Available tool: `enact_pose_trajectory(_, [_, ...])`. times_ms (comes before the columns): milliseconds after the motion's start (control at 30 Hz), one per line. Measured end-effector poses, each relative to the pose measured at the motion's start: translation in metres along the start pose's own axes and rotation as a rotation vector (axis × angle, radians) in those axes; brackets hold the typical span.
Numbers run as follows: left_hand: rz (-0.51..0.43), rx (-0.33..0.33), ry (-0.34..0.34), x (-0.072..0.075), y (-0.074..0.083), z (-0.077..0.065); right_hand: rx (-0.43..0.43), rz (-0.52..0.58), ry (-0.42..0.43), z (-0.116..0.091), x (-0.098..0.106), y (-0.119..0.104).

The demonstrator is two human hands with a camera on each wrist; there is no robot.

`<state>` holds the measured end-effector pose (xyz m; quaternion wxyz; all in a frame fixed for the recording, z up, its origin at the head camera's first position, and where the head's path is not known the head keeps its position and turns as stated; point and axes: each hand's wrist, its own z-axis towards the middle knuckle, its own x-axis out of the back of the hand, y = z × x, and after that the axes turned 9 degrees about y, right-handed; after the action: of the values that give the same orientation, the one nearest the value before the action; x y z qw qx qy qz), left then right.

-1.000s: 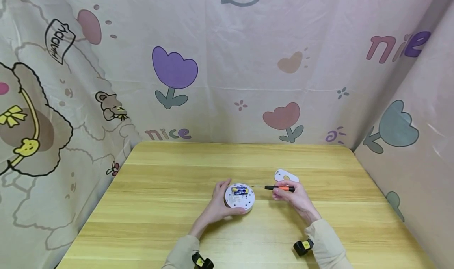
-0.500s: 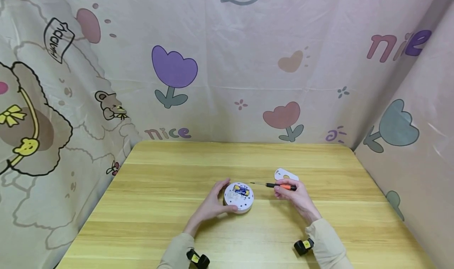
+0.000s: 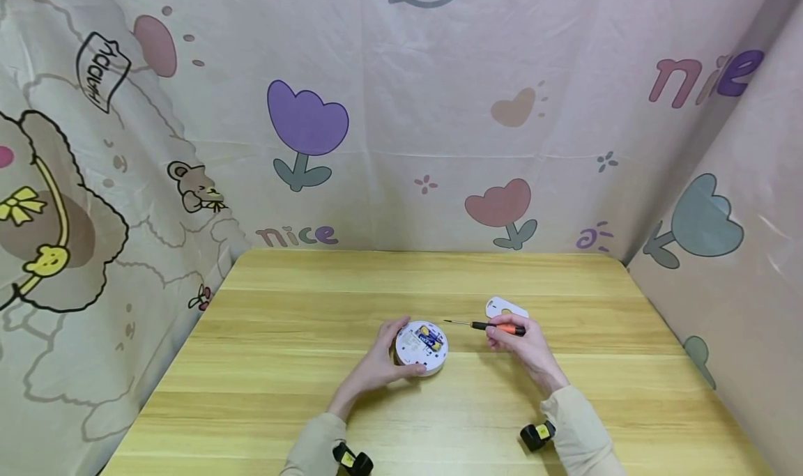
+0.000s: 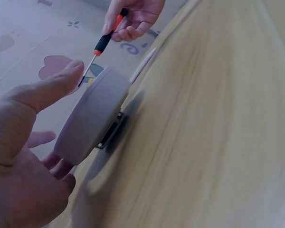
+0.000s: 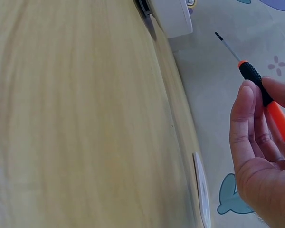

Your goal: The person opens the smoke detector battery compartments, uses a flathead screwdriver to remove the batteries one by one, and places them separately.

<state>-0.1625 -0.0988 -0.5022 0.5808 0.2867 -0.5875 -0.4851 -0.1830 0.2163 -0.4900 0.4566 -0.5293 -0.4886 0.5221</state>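
Head view: one round white device [image 3: 414,356], held above or on the desk [image 3: 301,323] in the left hand [image 3: 380,363], fingers and thumb curved about its rim; whether it rests cannot be told. Upper face: printed marks, small dark spots, blue-and-yellow batteries [image 3: 429,338] set in. Underside, per left wrist view: dark fitting [image 4: 113,130] facing the desk.

One screwdriver, black and orange handle [image 5: 278,118], slim shaft, dark tip; pinched between fingers and thumb of the right hand [image 3: 525,345]. Tip directed toward the device, near its far right rim, apart from it.

One white plate [image 3: 500,307], with opening, lying just beyond the right hand.

Two beige sleeves [image 3: 580,431]; printed curtain [image 3: 401,113] behind.
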Motion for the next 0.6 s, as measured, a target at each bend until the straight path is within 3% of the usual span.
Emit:
enact_pose_trajectory(400, [0.069, 0.022, 0.088, -0.015, -0.001, 0.000, 0.014, -0.022, 0.000, -0.001, 0.000, -0.001])
enact_pose_trajectory(600, [0.040, -0.004, 0.061, -0.010, -0.003, -0.001, 0.025, -0.033, 0.000, -0.002, 0.001, -0.001])
